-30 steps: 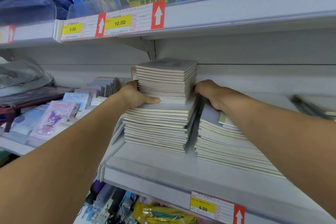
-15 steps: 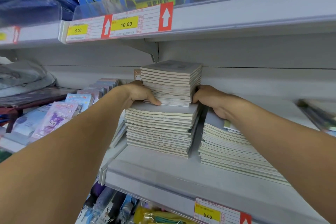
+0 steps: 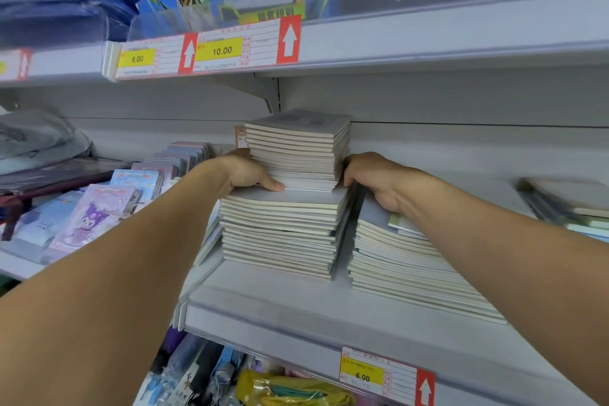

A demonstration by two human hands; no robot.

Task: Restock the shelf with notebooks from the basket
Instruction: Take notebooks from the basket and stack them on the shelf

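Hands (image 3: 247, 171) (image 3: 372, 178) gripping notebook stack (image 3: 296, 148) sides

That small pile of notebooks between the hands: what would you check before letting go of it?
1. Small pile sits on the bigger stack: ok, it rests on that stack's top cover.
2. Pile squared up: not ok, its edges look slightly fanned.
3. Left hand holds the pile's side: ok, thumb lies along the bottom edge.
4. Right hand holds the other side: ok.
5. Room under the upper shelf: ok, a clear gap above the pile.
6. Neighbouring stack steady: cannot tell, the right forearm covers part of it.
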